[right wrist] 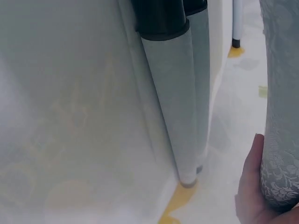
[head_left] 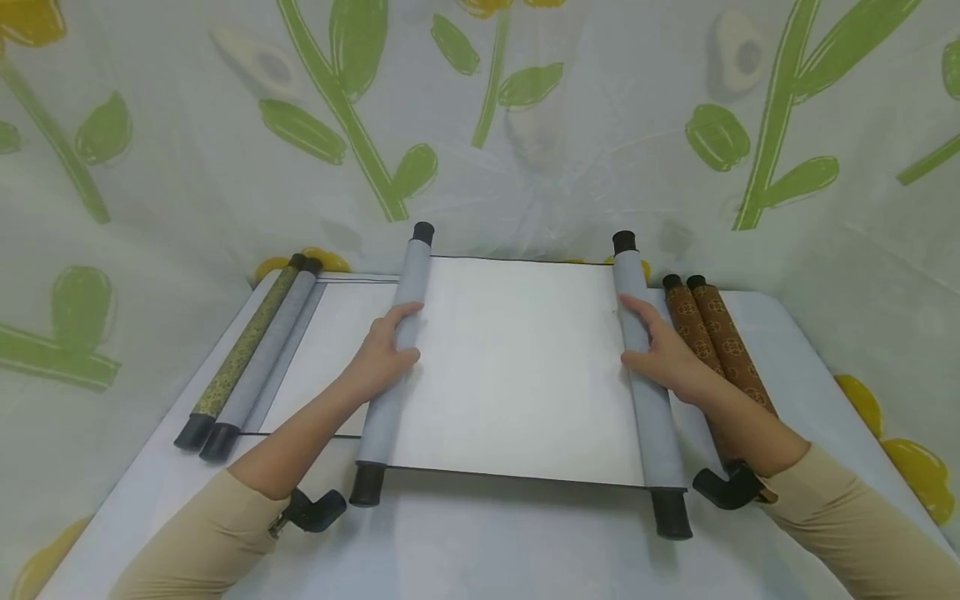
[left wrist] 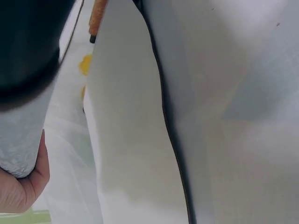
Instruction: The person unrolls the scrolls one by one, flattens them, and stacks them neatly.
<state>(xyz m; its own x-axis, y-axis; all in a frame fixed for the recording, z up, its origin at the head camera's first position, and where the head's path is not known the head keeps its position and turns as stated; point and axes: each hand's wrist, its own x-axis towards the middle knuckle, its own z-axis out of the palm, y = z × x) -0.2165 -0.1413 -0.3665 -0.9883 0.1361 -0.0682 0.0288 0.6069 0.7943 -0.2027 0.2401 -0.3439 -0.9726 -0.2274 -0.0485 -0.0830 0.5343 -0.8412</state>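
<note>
A scroll with a blank white sheet (head_left: 517, 367) is spread between two grey rollers with black end caps. My left hand (head_left: 382, 354) grips the scroll's left roller (head_left: 386, 417) around its middle, thumb and forefinger showing on the inner side. On the other side, my right hand (head_left: 667, 354) holds the right roller (head_left: 656, 433) the same way; its other fingers are hidden behind it. In the left wrist view, the left hand (left wrist: 23, 186) curls round the far part of a grey roller (left wrist: 21, 135). The right wrist view has the right hand (right wrist: 257, 196) around a patterned grey roller (right wrist: 282, 116).
To the left lie a yellow-green patterned roll (head_left: 247, 346) and a grey roll (head_left: 270, 350) beside another white sheet (head_left: 341, 325). Two brown patterned rolls (head_left: 731, 346) lie close by the right forearm. A flower-printed sheet (head_left: 570, 183) hangs behind the white table (head_left: 465, 550).
</note>
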